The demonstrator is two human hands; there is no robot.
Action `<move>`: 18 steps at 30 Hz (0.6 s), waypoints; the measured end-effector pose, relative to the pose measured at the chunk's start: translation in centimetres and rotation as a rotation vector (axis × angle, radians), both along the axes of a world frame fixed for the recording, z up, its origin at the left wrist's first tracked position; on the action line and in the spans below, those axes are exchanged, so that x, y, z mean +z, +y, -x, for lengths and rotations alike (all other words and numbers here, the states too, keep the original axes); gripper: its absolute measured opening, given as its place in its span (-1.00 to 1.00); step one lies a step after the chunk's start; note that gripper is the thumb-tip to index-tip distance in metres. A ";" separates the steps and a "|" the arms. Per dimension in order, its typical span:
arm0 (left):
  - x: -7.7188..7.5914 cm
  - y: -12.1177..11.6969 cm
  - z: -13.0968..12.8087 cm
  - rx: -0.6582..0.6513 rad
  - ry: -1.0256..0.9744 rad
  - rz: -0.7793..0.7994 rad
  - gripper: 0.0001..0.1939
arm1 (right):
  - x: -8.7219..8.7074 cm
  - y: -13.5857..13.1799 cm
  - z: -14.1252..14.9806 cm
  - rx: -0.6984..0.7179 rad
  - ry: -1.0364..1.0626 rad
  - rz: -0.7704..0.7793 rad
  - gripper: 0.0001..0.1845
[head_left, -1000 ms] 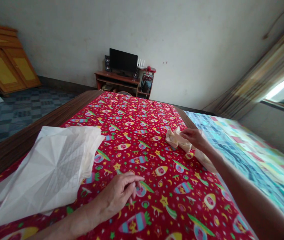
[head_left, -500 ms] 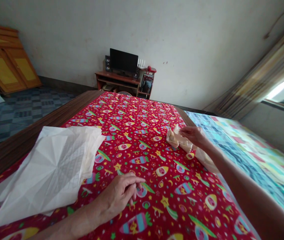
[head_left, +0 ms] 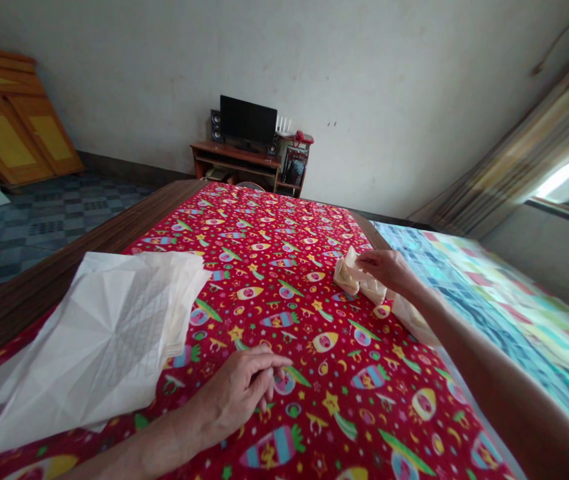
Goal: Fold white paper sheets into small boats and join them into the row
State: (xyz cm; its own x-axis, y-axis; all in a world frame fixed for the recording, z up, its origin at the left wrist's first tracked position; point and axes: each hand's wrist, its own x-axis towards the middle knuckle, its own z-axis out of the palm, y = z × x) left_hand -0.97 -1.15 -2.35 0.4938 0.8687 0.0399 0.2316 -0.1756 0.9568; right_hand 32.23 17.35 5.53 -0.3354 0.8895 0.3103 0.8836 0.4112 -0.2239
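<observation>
My right hand (head_left: 389,268) reaches to the table's right side, its fingertips pinched on a folded paper piece (head_left: 353,261). Folded cream paper shapes (head_left: 373,291) stand just below it, near the cloth's right edge. Another pale paper piece (head_left: 411,320) lies partly under my right forearm. My left hand (head_left: 247,383) rests on the red patterned cloth (head_left: 309,360), palm down, index finger stretched out and the other fingers loosely bent, with nothing in it. To its left lies a stack of creased white paper sheets (head_left: 99,333), the top one showing fold lines radiating from its middle.
The cloth covers a table with a brown wooden edge (head_left: 79,247). At the right is a bed with a blue patterned cover (head_left: 444,280). A desk with a monitor (head_left: 248,121) stands by the far wall, and a wooden cabinet (head_left: 14,127) at the far left.
My right hand has shifted very slightly up, and the folded paper at its fingertips has tilted a little. My left hand and the paper stack have not moved.
</observation>
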 end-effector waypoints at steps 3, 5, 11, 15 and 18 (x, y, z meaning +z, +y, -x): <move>-0.3 0.1 0.0 -0.005 0.008 -0.013 -0.62 | 0.0 0.1 0.1 0.004 -0.020 0.002 -0.78; -0.5 0.0 0.0 -0.009 0.011 -0.020 -0.62 | -0.2 0.0 0.2 0.009 -0.033 0.006 -0.77; 0.4 0.2 0.1 -0.010 -0.001 -0.012 -0.61 | -0.6 -0.3 0.2 0.030 -0.061 0.017 -0.73; 2.4 4.5 -0.9 0.049 0.094 -0.249 -0.65 | -0.8 -0.8 0.1 0.034 -0.066 0.022 -0.71; 3.6 10.2 -3.6 0.092 0.152 -0.351 -0.64 | -1.1 -1.0 0.2 -0.011 -0.062 0.019 -0.73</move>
